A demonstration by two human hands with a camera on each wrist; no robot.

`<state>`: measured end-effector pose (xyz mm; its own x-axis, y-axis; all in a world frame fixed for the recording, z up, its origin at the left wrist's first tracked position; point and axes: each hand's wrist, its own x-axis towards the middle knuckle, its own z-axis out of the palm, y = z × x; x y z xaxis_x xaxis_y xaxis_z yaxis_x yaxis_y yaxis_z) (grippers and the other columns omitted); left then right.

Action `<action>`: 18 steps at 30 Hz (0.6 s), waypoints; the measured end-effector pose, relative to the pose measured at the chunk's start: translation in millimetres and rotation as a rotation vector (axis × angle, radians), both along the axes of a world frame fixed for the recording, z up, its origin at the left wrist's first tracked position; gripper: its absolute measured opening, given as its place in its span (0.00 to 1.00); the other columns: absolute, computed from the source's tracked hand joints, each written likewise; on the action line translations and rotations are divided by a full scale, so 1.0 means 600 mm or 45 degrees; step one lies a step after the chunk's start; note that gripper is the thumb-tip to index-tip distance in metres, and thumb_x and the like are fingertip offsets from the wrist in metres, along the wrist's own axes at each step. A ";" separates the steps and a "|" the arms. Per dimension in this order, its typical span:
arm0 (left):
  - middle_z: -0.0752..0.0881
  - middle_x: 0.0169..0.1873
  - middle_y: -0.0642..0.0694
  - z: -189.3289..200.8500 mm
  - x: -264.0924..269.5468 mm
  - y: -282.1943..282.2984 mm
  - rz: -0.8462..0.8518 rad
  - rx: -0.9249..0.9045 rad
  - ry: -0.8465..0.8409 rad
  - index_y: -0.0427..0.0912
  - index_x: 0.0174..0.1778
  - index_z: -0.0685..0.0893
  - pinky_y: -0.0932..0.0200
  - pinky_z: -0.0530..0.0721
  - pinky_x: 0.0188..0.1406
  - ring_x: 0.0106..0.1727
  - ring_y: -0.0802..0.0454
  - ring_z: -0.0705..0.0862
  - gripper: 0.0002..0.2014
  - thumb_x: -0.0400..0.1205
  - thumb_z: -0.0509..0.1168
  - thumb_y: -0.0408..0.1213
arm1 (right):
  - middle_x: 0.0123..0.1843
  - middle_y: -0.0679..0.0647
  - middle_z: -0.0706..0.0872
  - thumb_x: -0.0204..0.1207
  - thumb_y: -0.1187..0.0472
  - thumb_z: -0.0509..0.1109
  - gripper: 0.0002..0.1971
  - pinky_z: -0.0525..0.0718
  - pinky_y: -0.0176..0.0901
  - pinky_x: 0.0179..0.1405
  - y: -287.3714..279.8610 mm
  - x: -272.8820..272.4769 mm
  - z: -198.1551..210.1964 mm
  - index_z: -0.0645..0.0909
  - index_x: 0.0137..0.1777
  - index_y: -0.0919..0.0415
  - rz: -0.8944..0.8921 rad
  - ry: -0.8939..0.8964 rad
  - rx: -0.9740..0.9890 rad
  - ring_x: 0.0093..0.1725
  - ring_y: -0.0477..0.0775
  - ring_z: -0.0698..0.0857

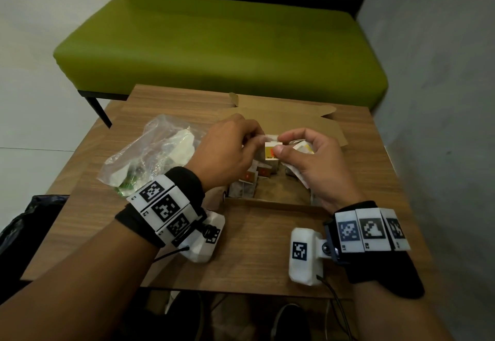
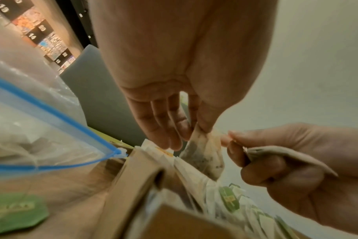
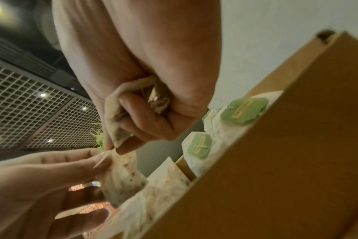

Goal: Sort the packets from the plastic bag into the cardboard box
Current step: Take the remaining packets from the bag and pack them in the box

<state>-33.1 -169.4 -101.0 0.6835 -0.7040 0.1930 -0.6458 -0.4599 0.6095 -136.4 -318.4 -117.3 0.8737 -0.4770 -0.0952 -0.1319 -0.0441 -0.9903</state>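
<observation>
Over the open cardboard box (image 1: 267, 201), my left hand (image 1: 255, 138) and right hand (image 1: 280, 148) meet on one tea-bag packet with a yellow and red tag (image 1: 272, 150). In the left wrist view the left thumb and finger pinch that packet (image 2: 204, 155) by its top. My right hand (image 2: 229, 137) touches its corner and clutches more packets (image 3: 117, 126) in curled fingers. Several packets (image 1: 250, 177) stand in the box, some with green tags (image 3: 243, 111). The clear plastic bag (image 1: 155, 150) lies left of the box with packets inside.
The box sits on a small wooden table (image 1: 254, 260), its flaps (image 1: 308, 118) folded out at the back. A green bench (image 1: 214, 46) stands behind the table, a grey wall (image 1: 442, 99) rises on the right, and a black bag (image 1: 26, 233) lies at the left.
</observation>
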 end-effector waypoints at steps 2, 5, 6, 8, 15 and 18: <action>0.85 0.38 0.55 0.003 0.001 0.000 0.012 -0.049 0.142 0.47 0.45 0.86 0.63 0.76 0.36 0.39 0.61 0.82 0.08 0.87 0.63 0.42 | 0.54 0.54 0.92 0.71 0.59 0.83 0.11 0.91 0.63 0.55 0.001 0.001 -0.003 0.87 0.51 0.49 -0.012 0.008 -0.114 0.54 0.58 0.91; 0.86 0.36 0.54 0.006 -0.002 -0.001 -0.007 -0.121 0.315 0.44 0.46 0.86 0.56 0.83 0.39 0.37 0.59 0.83 0.09 0.87 0.62 0.40 | 0.52 0.54 0.92 0.69 0.56 0.85 0.15 0.91 0.65 0.53 0.003 0.004 -0.005 0.86 0.53 0.47 -0.051 -0.002 -0.154 0.52 0.58 0.91; 0.86 0.36 0.53 0.008 -0.004 0.000 -0.015 -0.142 0.358 0.43 0.46 0.86 0.54 0.83 0.41 0.37 0.57 0.83 0.09 0.87 0.62 0.40 | 0.52 0.54 0.92 0.68 0.55 0.85 0.15 0.91 0.65 0.52 0.004 0.005 -0.007 0.86 0.53 0.46 -0.066 -0.001 -0.155 0.52 0.58 0.91; 0.87 0.36 0.51 0.010 -0.006 0.000 -0.021 -0.191 0.453 0.42 0.48 0.87 0.53 0.84 0.41 0.38 0.57 0.83 0.09 0.87 0.63 0.40 | 0.52 0.53 0.92 0.68 0.55 0.85 0.13 0.91 0.66 0.53 0.006 0.006 -0.007 0.87 0.50 0.47 -0.076 -0.001 -0.158 0.53 0.58 0.91; 0.90 0.45 0.43 0.010 -0.005 0.007 -0.080 -0.323 0.737 0.40 0.50 0.88 0.59 0.88 0.44 0.43 0.54 0.88 0.03 0.82 0.71 0.34 | 0.52 0.52 0.92 0.67 0.48 0.84 0.12 0.90 0.65 0.54 0.007 0.005 -0.009 0.87 0.46 0.49 -0.095 -0.024 -0.137 0.57 0.59 0.91; 0.86 0.44 0.37 0.009 -0.004 0.005 -0.042 -0.366 0.743 0.39 0.50 0.88 0.60 0.85 0.39 0.39 0.55 0.85 0.03 0.82 0.71 0.33 | 0.53 0.54 0.93 0.70 0.44 0.80 0.11 0.89 0.68 0.59 0.006 0.003 -0.008 0.88 0.46 0.49 -0.057 0.005 -0.022 0.58 0.59 0.91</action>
